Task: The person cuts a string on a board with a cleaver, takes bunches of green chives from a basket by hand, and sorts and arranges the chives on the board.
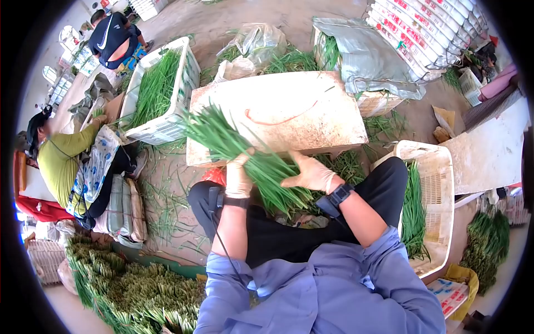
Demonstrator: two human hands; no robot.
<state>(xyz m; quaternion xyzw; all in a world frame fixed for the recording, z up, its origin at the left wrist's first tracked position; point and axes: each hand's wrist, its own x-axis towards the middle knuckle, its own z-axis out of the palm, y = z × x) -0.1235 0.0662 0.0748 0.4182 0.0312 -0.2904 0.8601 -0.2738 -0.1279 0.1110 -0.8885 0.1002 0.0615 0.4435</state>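
A loose bunch of long green chives (265,170) is held at a slant above my lap, one end reaching over the near left part of a white block-like stand (289,100). My left hand (239,175), in a pale thin glove, is closed round the bunch from the left, its fingers partly hidden by the leaves. On the right side of the bunch is my right hand (310,173), gloved too, its thumb and fingers apart; whether it touches the leaves I cannot tell. An orange-red band (278,121) lies on top of the stand.
At my right, a white crate (439,195) holds chives; another crate (186,72) of chives stands ahead left. Bundled chives (139,289) are heaped lower left. A person in a yellow-green top (67,161) sits left, another person (114,39) bends further back. Stacked crates (423,33) rise ahead right.
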